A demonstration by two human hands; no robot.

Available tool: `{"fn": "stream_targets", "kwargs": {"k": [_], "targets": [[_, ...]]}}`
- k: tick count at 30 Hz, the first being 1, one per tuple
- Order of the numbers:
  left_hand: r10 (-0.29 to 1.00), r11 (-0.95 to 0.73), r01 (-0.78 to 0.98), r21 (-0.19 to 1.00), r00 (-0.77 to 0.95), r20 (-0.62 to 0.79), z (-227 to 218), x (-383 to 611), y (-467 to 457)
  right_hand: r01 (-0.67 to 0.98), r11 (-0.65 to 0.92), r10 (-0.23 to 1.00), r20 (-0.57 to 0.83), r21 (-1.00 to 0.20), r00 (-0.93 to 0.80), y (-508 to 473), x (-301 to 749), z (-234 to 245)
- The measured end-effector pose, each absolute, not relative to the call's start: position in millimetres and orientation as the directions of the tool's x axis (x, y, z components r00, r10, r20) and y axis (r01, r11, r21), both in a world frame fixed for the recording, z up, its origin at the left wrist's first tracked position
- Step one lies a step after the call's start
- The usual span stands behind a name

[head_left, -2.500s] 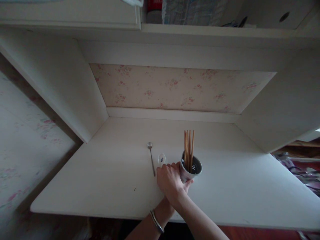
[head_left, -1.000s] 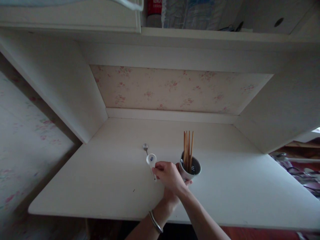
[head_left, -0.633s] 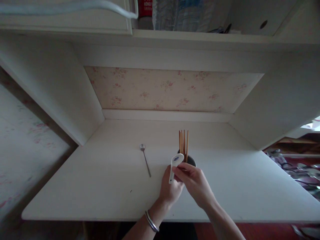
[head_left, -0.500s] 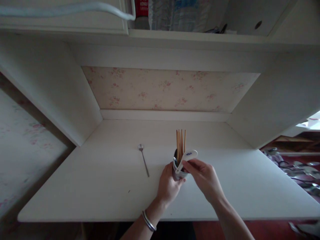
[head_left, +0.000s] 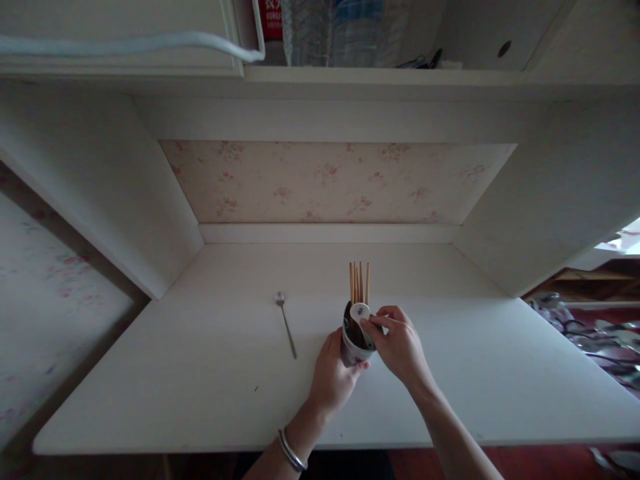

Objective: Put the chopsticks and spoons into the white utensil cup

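My left hand is wrapped round a pale utensil cup from its left side, just above the white desk. Several wooden chopsticks stand up out of the cup. With thumb and fingers, my right hand pinches a white soup spoon that has a blue mark on its bowl. The spoon's bowl points up in front of the chopsticks, and its handle reaches down inside the cup's rim. To the left, a metal spoon lies on the desk, apart from both hands.
The white desk has side panels left and right and a flowered back wall. Overhead runs a shelf with plastic-wrapped bottles. A white cable hangs at the upper left. Cluttered shiny items lie beyond the right edge.
My right hand has turned the soup spoon more upright and brought its handle down into the cup. The left hand still holds the cup. The view has shifted slightly.
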State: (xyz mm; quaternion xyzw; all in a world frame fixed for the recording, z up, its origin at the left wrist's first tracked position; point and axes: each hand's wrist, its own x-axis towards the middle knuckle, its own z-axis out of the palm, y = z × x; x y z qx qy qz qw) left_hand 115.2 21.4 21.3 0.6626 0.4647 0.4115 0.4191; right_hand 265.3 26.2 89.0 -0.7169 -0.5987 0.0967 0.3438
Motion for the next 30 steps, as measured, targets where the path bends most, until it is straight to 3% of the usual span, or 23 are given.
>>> {"fn": "stream_targets", "kwargs": {"k": [4, 9, 15, 20, 25, 30], "targets": [[0.962, -0.199, 0.276, 0.940, 0.236, 0.134, 23, 115, 22, 0.793, -0.076, 0.925, 0.255, -0.604, 0.283, 26, 262, 81], [0.962, -0.192, 0.271, 0.943, 0.242, 0.126, 27, 113, 21, 0.699, -0.057, 0.915, 0.243, -0.712, 0.322, 23, 261, 76], [0.962, -0.180, 0.242, 0.953, 0.246, 0.120, 27, 112, 21, 0.372, -0.038, 0.919, 0.113, -0.928, 0.377, 20, 265, 63], [0.957, -0.171, 0.202, 0.964, 0.266, 0.114, 35, 109, 21, 0.191, 0.011, 0.952, 0.068, -0.982, 0.299, 8, 270, 60], [0.919, -0.134, 0.092, 0.987, 0.383, 0.089, 55, 101, 26, 0.139, 0.029, 0.998, 0.037, -0.990, 0.055, 0, 271, 44], [0.911, -0.163, 0.091, 0.982, 0.396, 0.114, 57, 95, 21, 0.247, 0.078, 0.987, 0.110, -0.966, 0.121, 4, 261, 27]]}}
